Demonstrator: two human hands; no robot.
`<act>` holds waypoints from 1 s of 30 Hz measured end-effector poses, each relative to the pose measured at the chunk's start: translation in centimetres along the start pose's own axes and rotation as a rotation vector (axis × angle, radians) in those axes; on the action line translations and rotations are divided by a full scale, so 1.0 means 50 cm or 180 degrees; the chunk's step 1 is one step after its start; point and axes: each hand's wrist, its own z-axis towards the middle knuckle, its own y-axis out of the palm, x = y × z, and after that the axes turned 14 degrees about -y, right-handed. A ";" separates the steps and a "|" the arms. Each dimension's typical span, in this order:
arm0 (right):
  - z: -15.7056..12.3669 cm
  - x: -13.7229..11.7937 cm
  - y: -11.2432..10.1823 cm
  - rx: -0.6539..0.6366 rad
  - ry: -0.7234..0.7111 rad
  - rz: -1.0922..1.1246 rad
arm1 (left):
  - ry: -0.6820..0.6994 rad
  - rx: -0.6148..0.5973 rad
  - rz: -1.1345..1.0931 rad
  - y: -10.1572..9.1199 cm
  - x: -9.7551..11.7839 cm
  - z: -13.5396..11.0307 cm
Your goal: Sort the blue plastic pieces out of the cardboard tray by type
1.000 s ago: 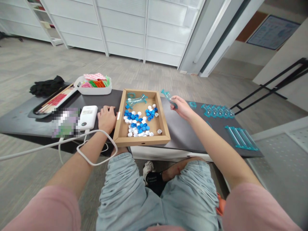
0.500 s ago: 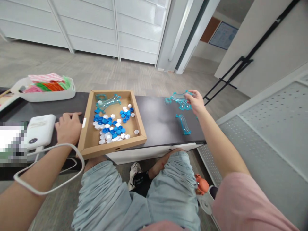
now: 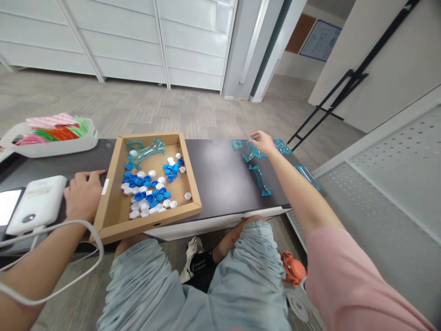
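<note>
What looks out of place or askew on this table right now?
The shallow cardboard tray sits skewed, its near edge overhanging the dark table. The blue and white hexagonal caps inside lie in a loose jumble. Nothing looks spilled or broken.

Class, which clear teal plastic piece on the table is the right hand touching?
The far curved piece under the right hand; the nearer one lies untouched.

Single head-worn view, forward and down, close over the dark table (image 3: pixel 217 174) and lap.
</note>
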 end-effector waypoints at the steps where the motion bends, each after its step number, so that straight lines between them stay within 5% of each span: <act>1: 0.009 0.001 0.010 -0.0081 -0.0035 -0.0120 | 0.0001 0.0010 0.0022 0.001 -0.001 0.003; 11: 0.037 0.016 0.055 -0.0561 0.0062 -0.0820 | -0.0090 0.0093 0.0322 0.006 0.001 0.011; 20: -0.038 0.055 0.010 -0.0807 -0.0552 -0.1205 | -0.0006 0.0256 0.0366 0.031 -0.019 0.038; 30: -0.073 0.041 0.009 -0.1225 -0.0413 -0.1436 | -0.0080 0.0237 0.0201 0.023 -0.003 0.017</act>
